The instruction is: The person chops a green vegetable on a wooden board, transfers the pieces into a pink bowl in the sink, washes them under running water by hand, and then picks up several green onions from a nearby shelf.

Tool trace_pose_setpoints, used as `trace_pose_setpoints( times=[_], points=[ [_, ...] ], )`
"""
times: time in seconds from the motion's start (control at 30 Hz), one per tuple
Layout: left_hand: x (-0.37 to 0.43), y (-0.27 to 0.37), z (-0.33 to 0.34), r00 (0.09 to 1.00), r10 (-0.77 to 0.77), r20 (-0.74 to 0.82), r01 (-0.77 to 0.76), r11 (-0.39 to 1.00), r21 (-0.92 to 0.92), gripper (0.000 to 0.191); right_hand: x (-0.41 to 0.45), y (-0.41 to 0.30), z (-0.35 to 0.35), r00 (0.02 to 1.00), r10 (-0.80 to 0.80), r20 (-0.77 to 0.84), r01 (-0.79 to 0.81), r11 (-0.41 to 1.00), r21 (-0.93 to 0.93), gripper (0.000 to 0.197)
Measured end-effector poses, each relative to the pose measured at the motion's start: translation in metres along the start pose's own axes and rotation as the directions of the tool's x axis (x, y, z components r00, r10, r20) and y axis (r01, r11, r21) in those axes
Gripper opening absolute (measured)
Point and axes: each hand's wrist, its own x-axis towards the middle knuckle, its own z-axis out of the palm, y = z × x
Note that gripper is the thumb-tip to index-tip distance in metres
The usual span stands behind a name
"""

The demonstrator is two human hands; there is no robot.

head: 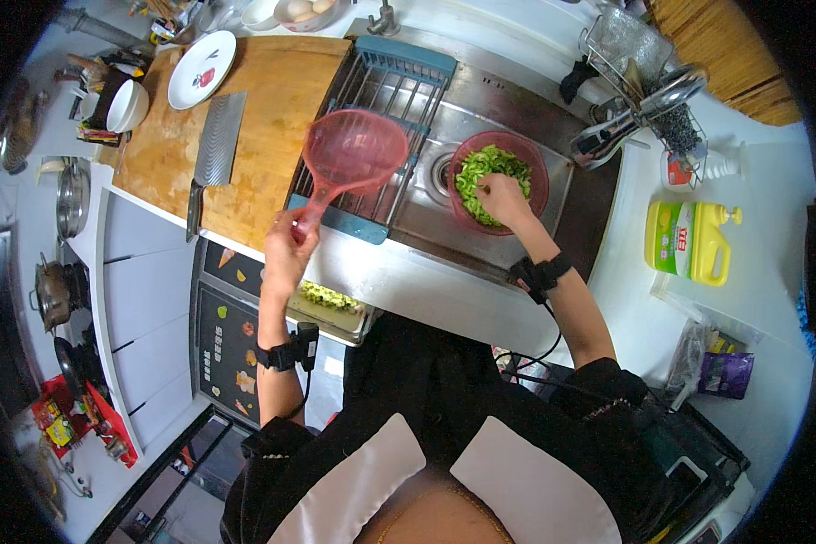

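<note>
My left hand grips the handle of a pink plastic water ladle, whose bowl hangs over a draining rack with teal ends. In the sink, a pink plastic basin holds a heap of sliced green vegetable. My right hand reaches into that basin with its fingers bent down on the slices. Its fingertips are partly hidden, so whether it grips any slices is unclear. A wristband device is strapped to each forearm.
A cleaver and a white plate lie on the wooden cutting board at left. The chrome faucet rises right of the basin. Yellow detergent jug stands on the right counter. Below the counter edge, a tray holds chopped vegetable.
</note>
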Motion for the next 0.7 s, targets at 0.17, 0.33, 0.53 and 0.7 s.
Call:
trace_pose_setpoints(
  times=[0.17,0.33,0.53,0.7],
  points=[
    [-0.006,0.012,-0.04,0.959,-0.282,0.039,0.283,0.929,-0.24,0.021,0.013,-0.014,0.015,0.99,-0.125,0.073,0.124,0.992,0.007,0.015],
    [-0.011,0.009,-0.065,0.97,-0.243,-0.017,0.237,0.957,-0.164,0.02,0.026,-0.021,0.043,0.921,-0.171,0.351,0.189,0.982,-0.018,0.026],
    [-0.013,0.008,-0.062,0.964,-0.263,-0.026,0.254,0.95,-0.179,0.02,0.036,-0.013,0.094,0.806,-0.29,0.516,0.347,0.938,-0.015,0.053],
    [-0.002,0.008,-0.054,0.954,-0.301,-0.015,0.28,0.904,-0.322,0.02,0.055,-0.011,0.131,0.687,-0.407,0.602,0.691,0.622,-0.368,0.044]
  ],
)
